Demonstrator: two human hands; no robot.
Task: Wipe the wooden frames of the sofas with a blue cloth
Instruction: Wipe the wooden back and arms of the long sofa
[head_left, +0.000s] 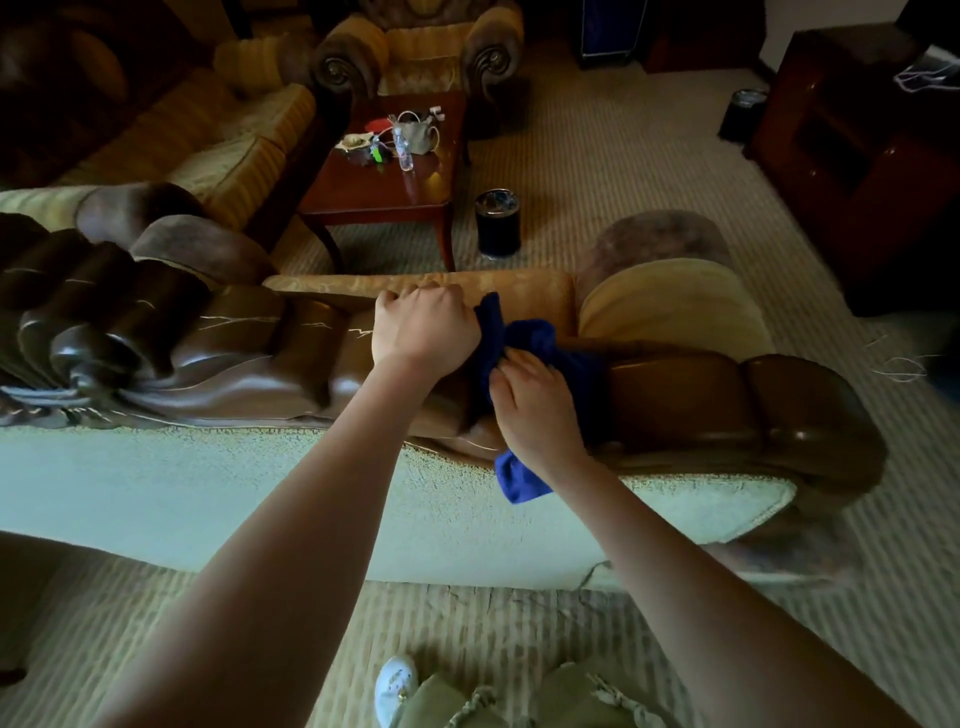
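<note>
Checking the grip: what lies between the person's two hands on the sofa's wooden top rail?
In the head view, only the bunched blue cloth lies between left hand and right hand.

Beyond the wooden frame (727, 395): 1 coffee table (384, 192), 2 black bins (497, 223), 1 armchair (415, 47), 1 bottle (402, 150).

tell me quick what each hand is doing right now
Left hand: closed in a fist on the sofa's top edge, beside the blue cloth; holding it cannot be told.
Right hand: closed, gripping the blue cloth against the wooden frame.
</note>
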